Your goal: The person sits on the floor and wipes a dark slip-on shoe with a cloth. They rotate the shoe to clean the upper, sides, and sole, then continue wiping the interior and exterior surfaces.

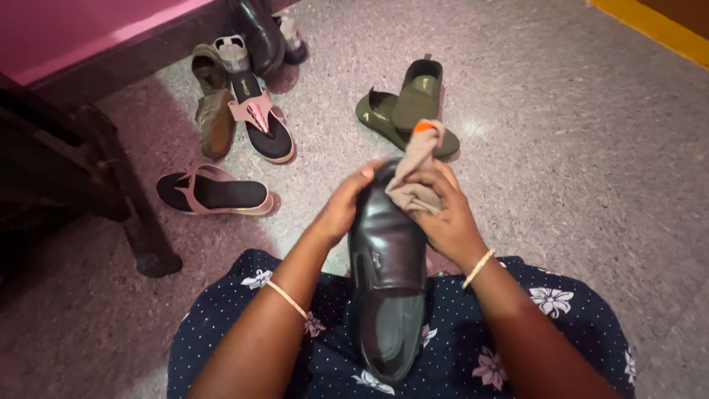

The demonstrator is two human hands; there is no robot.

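A black leather slip-on shoe (388, 273) rests on my lap, toe pointing away from me. My left hand (341, 208) grips the toe end from the left side. My right hand (443, 214) is closed on a beige cloth (415, 174) with an orange tip and presses it against the top of the shoe's front. Both wrists wear thin gold bangles. My dark blue floral dress (561, 318) is under the shoe.
On the speckled floor ahead lie a pair of olive green shoes (413, 103), two pink and black sandals (218, 193), a brown shoe (214, 111) and a black shoe (258, 33). A dark wooden furniture leg (140, 222) stands at left.
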